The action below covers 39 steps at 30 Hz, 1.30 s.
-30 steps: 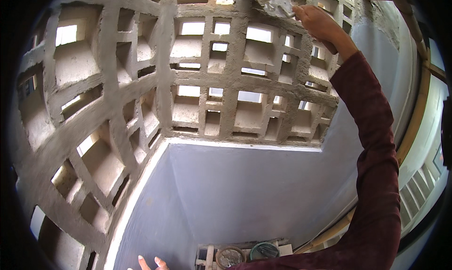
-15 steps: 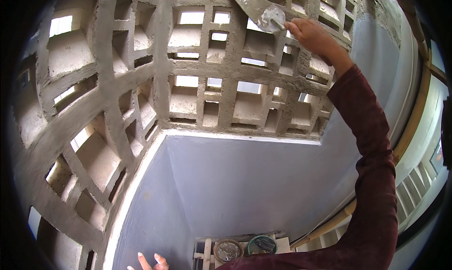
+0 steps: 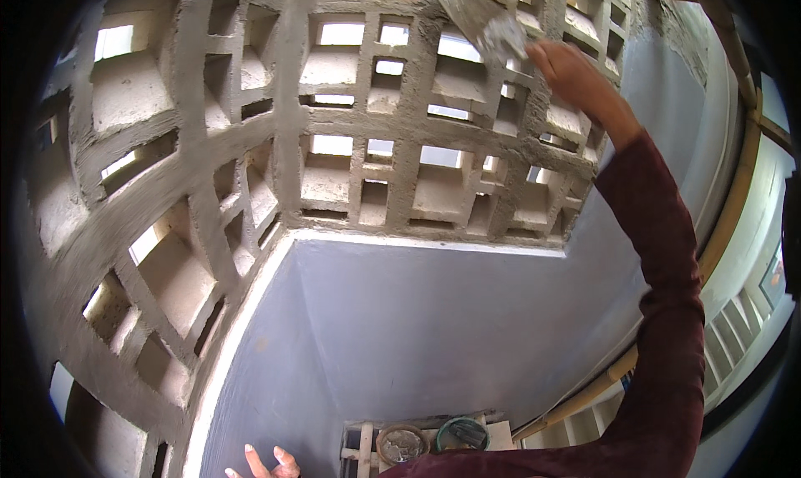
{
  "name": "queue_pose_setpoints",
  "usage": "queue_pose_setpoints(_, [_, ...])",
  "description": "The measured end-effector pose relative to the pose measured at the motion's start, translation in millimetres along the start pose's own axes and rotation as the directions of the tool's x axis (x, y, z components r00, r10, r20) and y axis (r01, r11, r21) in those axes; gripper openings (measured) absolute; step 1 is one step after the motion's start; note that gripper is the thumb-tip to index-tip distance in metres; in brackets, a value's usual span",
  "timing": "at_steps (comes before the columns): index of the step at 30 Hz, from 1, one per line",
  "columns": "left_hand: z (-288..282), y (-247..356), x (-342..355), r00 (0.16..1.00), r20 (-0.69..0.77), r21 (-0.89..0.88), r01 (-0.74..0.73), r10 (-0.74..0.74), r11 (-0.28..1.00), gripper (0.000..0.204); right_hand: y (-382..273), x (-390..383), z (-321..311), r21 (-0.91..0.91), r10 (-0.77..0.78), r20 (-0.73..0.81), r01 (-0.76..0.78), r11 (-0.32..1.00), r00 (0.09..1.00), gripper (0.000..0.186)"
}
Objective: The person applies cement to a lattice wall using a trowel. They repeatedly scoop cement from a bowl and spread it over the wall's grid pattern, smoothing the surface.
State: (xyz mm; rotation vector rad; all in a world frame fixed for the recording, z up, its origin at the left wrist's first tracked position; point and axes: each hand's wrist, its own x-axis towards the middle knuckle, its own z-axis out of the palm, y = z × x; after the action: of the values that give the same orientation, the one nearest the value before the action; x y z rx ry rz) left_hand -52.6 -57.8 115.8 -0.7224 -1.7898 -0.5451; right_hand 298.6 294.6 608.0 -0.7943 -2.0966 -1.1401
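Observation:
My right hand (image 3: 569, 76) is closed on the handle of a mortar-smeared metal trowel (image 3: 476, 23), its blade angled up and left over the rough cement lattice wall (image 3: 397, 126) near the top of the view, blurred. Whether the blade touches the wall is hard to tell. My left hand (image 3: 264, 465) is low at the bottom edge, fingers apart and white-smudged, with nothing visible in it, in front of the grey-blue lower wall (image 3: 375, 319).
Below stand a round tub of grey mortar (image 3: 402, 445) and a green tub (image 3: 461, 434) with dark tools, on a slatted wooden platform (image 3: 365, 446). Bamboo poles (image 3: 743, 186) line the right, with stairs (image 3: 734, 336) beyond. Another lattice wall (image 3: 142, 186) curves along the left.
My right hand and trowel dropped lower from a second ago, then shifted slightly right in the last half second. The view has shifted a little. My left hand stays low.

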Motion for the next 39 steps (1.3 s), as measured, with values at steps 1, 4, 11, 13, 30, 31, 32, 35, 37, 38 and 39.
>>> queue_pose_setpoints(1, [-3.5, -0.9, -0.8, 1.000, 0.014, 0.015, 0.004, -0.004, 1.000, 0.044, -2.1, 12.2, 8.1, 0.016, 0.034, 0.014, -0.034, 0.999, 0.999, 0.037])
queue_pose_setpoints(4, [-2.4, -1.1, -0.6, 1.000, -0.014, 0.010, -0.001, 0.001, 1.000, 0.043, -16.2, 25.2, 12.4, 0.009, 0.126, 0.143, -0.129, 0.992, 0.982, 0.036])
queue_pose_setpoints(11, [-8.8, 0.7, -3.7, 0.999, 0.041, 0.041, -0.035, 0.033, 0.999, 0.043, -67.8, -43.4, 20.2, -0.036, -0.042, 0.260, 0.054, 0.998, 0.965, 0.031])
queue_pose_setpoints(13, [-15.4, -0.8, 6.4, 0.995, 0.000, 0.067, -0.102, 0.102, 0.993, 0.043, -62.6, -36.9, 15.8, -0.091, -0.001, 0.260, 0.026, 0.996, 0.966, 0.032])
queue_pose_setpoints(30, [-2.9, 4.5, -4.3, 0.999, 0.045, 0.098, 0.026, -0.031, 0.995, 0.043, 54.3, 136.0, -46.1, -0.108, 0.164, 0.073, -0.156, 0.982, 0.984, 0.049])
queue_pose_setpoints(31, [-7.8, -0.7, -7.7, 0.997, 0.080, 0.114, -0.013, 0.004, 0.993, 0.043, 15.0, 120.5, -47.7, -0.136, 0.108, 0.105, -0.093, 0.986, 0.989, 0.049])
queue_pose_setpoints(32, [-8.4, -3.2, -8.1, 0.992, 0.108, 0.095, -0.067, 0.057, 0.993, 0.043, 0.7, 100.8, -54.0, -0.187, 0.078, 0.150, -0.049, 0.981, 0.986, 0.050])
queue_pose_setpoints(35, [-16.3, -2.2, -7.4, 0.998, 0.065, 0.082, 0.020, -0.026, 0.996, 0.043, -17.0, 46.8, 1.5, -0.043, 0.038, 0.183, -0.031, 0.999, 0.982, 0.036])
queue_pose_setpoints(37, [-22.2, -7.8, -6.3, 0.994, 0.091, 0.123, -0.071, 0.060, 0.990, 0.045, -55.6, -9.5, 27.6, 0.054, -0.035, 0.188, 0.025, 0.998, 0.982, 0.033])
queue_pose_setpoints(38, [-29.8, -12.8, -1.8, 0.971, 0.182, 0.143, -0.180, 0.153, 0.973, 0.045, -78.1, -45.7, 35.1, 0.041, 0.069, 0.329, -0.087, 0.995, 0.942, 0.033])
queue_pose_setpoints(39, [-6.1, -10.3, 18.2, 0.949, -0.255, -0.104, -0.217, 0.185, 0.971, 0.037, -93.6, -87.8, 41.0, 0.110, 0.048, 0.339, -0.090, 0.990, 0.940, 0.034])
